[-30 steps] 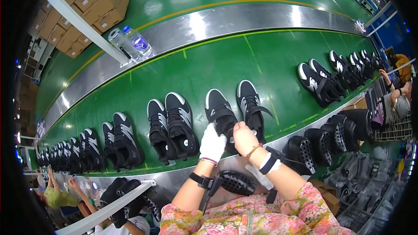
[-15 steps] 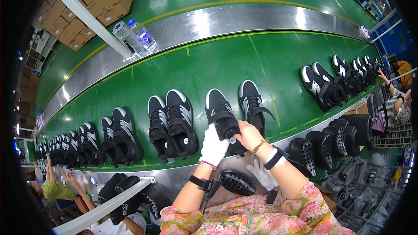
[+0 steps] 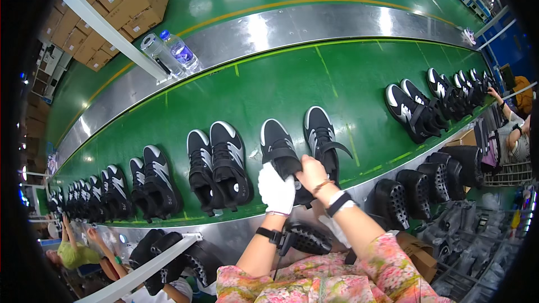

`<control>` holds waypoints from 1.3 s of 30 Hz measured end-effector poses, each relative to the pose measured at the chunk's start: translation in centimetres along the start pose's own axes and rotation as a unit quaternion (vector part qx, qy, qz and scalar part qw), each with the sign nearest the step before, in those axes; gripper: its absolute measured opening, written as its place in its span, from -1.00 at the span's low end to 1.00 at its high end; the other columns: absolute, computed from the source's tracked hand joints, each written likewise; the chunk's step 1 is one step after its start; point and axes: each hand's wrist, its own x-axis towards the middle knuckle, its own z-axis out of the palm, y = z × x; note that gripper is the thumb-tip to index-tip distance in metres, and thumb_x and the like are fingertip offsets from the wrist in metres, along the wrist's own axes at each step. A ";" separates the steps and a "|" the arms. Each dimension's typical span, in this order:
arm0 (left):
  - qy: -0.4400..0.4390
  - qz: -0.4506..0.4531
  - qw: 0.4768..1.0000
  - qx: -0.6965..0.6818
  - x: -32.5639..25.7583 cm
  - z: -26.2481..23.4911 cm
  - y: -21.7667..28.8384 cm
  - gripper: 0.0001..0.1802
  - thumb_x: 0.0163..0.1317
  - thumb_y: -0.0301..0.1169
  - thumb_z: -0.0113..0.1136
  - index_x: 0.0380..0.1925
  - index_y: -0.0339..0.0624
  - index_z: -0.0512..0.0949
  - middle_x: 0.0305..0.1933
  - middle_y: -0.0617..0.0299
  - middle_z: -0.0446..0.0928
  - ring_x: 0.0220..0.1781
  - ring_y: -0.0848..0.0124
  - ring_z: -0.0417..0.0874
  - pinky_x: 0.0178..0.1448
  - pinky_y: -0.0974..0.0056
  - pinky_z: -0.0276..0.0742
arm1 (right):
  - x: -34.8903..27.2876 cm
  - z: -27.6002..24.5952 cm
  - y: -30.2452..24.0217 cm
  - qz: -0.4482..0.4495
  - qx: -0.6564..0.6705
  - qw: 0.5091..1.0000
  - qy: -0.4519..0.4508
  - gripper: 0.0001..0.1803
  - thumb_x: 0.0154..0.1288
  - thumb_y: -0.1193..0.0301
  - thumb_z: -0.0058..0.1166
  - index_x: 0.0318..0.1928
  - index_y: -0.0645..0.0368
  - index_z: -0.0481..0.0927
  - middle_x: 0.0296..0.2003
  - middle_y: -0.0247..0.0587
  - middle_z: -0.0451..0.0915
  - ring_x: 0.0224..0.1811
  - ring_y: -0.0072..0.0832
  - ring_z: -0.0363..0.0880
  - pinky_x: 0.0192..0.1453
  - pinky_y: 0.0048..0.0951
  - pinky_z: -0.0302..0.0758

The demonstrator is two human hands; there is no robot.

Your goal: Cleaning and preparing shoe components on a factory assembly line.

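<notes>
A black sneaker (image 3: 276, 136) with a white toe and grey side stripes stands on the green belt in front of me, toe pointing away. My left hand (image 3: 276, 189), in a white glove, is closed on the left side of its ankle opening. My bare right hand (image 3: 313, 175) grips the right side of that opening, fingers bent around the tongue area. The hands hide most of the heel and the inside. Just to the right stands the other sneaker (image 3: 320, 130), its strap loose and sticking out to the right.
Another sneaker pair (image 3: 227, 157) stands to the left, with several more pairs along the belt (image 3: 269, 87) both ways. Black perforated foot-shaped forms (image 3: 393, 196) line the near metal edge. Bottles (image 3: 181, 53) stand on the far ledge by a white post (image 3: 106, 25). Co-workers (image 3: 73, 249) are at both sides.
My left hand has turned and slid slightly lower along the shoe opening. My right hand has shifted a little left. The round white label inside the shoe is now hidden.
</notes>
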 end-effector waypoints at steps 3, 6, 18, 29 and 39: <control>0.065 0.147 0.987 0.013 -0.3 -0.3 -1.6 -0.41 0.04 -0.27 0.30 0.08 -0.29 0.42 0.01 -0.17 0.50 0.09 -0.09 0.49 0.14 -0.03 0.39 | -0.6 -2.3 1.5 -0.010 0.161 0.987 -0.019 -0.65 0.10 0.62 -0.01 -0.05 0.34 0.55 -0.25 0.05 0.65 -0.18 -0.14 0.66 -0.01 -0.34 0.56; 0.073 0.237 0.968 0.032 0.2 0.4 -2.4 -0.54 0.09 -0.34 0.23 0.02 -0.26 0.49 -0.01 -0.11 0.53 0.10 -0.06 0.49 0.17 0.00 0.39 | -0.2 -3.1 -0.5 -0.039 0.187 0.979 0.074 -0.71 0.22 0.58 -0.01 -0.03 0.36 0.57 -0.17 0.07 0.65 -0.10 -0.16 0.65 0.02 -0.33 0.55; -0.049 0.293 0.955 0.017 0.4 -0.3 -3.8 -0.58 0.18 -0.37 0.08 0.03 -0.33 0.44 -0.07 -0.12 0.54 -0.02 -0.03 0.57 0.07 0.06 0.49 | 0.3 -1.0 -0.8 -0.060 0.191 0.979 -0.029 -0.65 0.34 0.39 -0.03 0.06 0.29 0.55 -0.04 0.17 0.57 0.02 -0.05 0.57 0.11 -0.30 0.48; -0.060 -0.353 0.686 -0.634 -0.9 -1.3 -8.2 -0.66 0.35 -0.20 0.08 -0.06 -0.25 0.49 -0.14 0.14 0.48 -0.22 0.43 0.54 -0.19 0.33 0.52 | 0.2 -0.4 -0.8 -0.063 0.207 0.976 0.008 -0.72 0.29 0.39 0.08 -0.02 0.18 0.63 -0.17 0.07 0.63 -0.12 -0.07 0.62 -0.01 -0.29 0.52; -0.111 -0.313 0.659 -0.674 0.2 -0.5 -8.9 -0.84 0.27 -0.50 0.10 -0.19 -0.34 0.50 -0.44 0.22 0.49 -0.55 0.49 0.44 -0.51 0.50 0.42 | 0.4 -0.8 -1.3 -0.101 0.121 0.987 -0.016 -0.72 0.26 0.40 0.09 -0.04 0.17 0.63 -0.27 0.12 0.62 -0.21 0.00 0.60 -0.08 -0.19 0.53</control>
